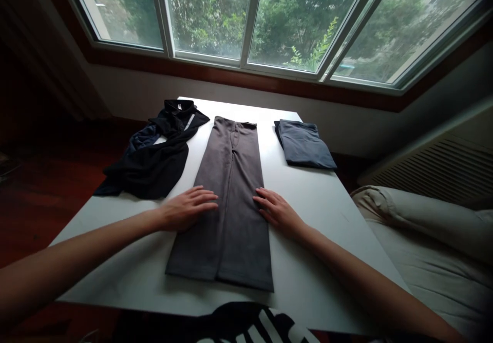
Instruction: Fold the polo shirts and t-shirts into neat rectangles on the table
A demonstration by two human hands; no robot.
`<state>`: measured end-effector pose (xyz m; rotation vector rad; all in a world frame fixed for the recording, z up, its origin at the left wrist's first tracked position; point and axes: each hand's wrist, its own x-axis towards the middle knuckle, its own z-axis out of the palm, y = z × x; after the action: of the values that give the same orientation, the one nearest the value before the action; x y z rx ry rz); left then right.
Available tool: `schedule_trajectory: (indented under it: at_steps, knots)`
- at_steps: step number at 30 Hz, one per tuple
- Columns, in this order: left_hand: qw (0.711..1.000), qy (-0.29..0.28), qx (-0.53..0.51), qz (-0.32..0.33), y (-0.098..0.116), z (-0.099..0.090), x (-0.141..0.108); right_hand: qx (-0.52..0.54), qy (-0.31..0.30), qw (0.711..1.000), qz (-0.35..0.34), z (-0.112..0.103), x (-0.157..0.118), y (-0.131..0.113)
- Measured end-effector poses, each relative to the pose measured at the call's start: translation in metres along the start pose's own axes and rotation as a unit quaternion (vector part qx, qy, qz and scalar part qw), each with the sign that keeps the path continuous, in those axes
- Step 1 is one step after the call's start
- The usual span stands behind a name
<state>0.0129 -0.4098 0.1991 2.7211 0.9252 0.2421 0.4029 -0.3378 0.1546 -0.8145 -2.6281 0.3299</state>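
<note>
Grey-brown trousers (234, 230) lie flat lengthwise on the white table (319, 261), with the waistband at the window end and the leg hems towards me. My left hand (188, 207) rests on the left leg's outer side, its fingers stretched out over the fabric. On the opposite edge, the fingers of my right hand (279, 212) touch the right leg, spread and holding nothing. Both legs lie side by side with a few soft creases near the crotch.
Dark clothes (154, 163) are heaped on the table's left side, partly over its edge. A folded blue-grey garment (306, 145) sits at the back right. Beyond the table's right edge is a pale cushioned seat (431, 250); a window (246, 19) spans the back wall.
</note>
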Motion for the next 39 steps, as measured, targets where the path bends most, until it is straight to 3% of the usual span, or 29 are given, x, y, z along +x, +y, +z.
schedule_trajectory:
  at_steps: [3, 8, 12, 16, 19, 23, 27, 30, 34, 37, 39]
  knots:
    - [0.999, -0.032, 0.008, 0.006, -0.012, -0.012, -0.026, 0.043, -0.039, 0.998, -0.021, -0.016, -0.035, -0.023]
    - [0.997, -0.067, -0.025, 0.030, 0.016, -0.020, -0.050, 0.044, -0.087, 0.990, -0.106, -0.021, -0.061, -0.062]
    - [0.993, -0.090, -0.041, 0.059, 0.033, -0.012, -0.045, 0.024, -0.069, 0.986, -0.148, -0.008, -0.053, -0.077]
    - [0.992, -0.094, -0.028, 0.082, 0.034, -0.010, -0.039, 0.036, -0.037, 0.990, -0.134, -0.003, -0.041, -0.076]
    - [0.996, -0.066, 0.004, 0.063, 0.034, -0.015, -0.040, 0.031, -0.054, 0.987, -0.148, -0.005, -0.038, -0.078]
    - [0.993, -0.094, 0.011, 0.073, 0.046, -0.022, -0.041, -0.007, -0.061, 0.986, -0.154, -0.003, -0.038, -0.092]
    - [0.995, -0.092, -0.029, 0.038, 0.063, -0.034, -0.035, 0.010, -0.056, 0.989, -0.138, -0.003, -0.037, -0.104]
    - [0.984, -0.123, -0.129, 0.009, 0.075, -0.055, -0.030, 0.088, -0.101, 0.983, -0.129, -0.019, -0.037, -0.112]
    - [0.940, -0.176, -0.292, -0.023, 0.097, -0.093, -0.025, 0.242, -0.169, 0.953, -0.076, -0.064, -0.035, -0.131]
    - [0.898, -0.240, -0.367, -0.042, 0.114, -0.115, -0.025, 0.369, -0.234, 0.898, -0.047, -0.103, -0.031, -0.152]
    - [0.894, -0.254, -0.366, -0.039, 0.121, -0.122, -0.030, 0.441, -0.294, 0.845, -0.066, -0.123, -0.030, -0.161]
